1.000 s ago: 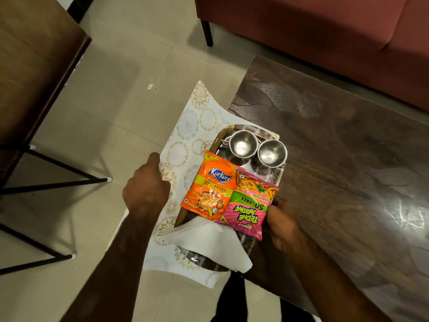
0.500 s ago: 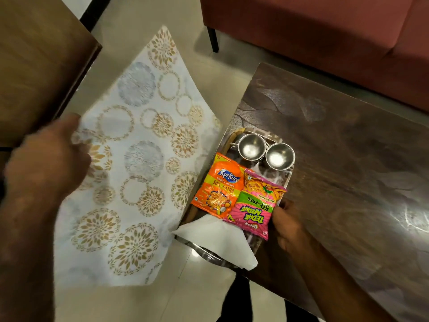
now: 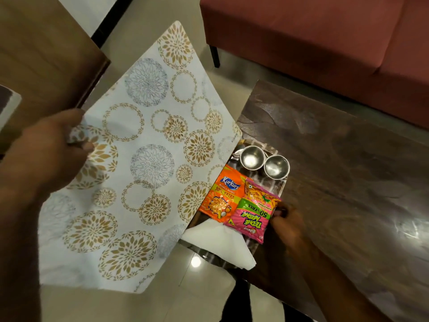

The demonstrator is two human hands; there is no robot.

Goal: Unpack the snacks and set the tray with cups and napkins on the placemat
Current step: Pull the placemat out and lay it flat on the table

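- Left hand (image 3: 44, 156), clamped on the floral placemat (image 3: 139, 163), has pulled it from under the tray (image 3: 282, 184).
- Right hand (image 3: 286, 225) grips the tray's edge on the counter (image 3: 348, 182).
- Placemat needs laying next.

Overall light: dim, warm indoor; colours muddy
Glare: white streaks on the dark glossy wooden table (image 3: 348, 182) at right; one small round lamp reflection on the pale tiled floor (image 3: 196, 261); bright spots inside the two round steel cups (image 3: 264, 163)
Shadows: soft, under the red upholstered sofa (image 3: 325, 43)
Blur: left hand (image 3: 44, 154) soft and smeared, nearest the lens; snack packet print stays legible
Distortion: wide-angle; straight edges bow toward the frame borders
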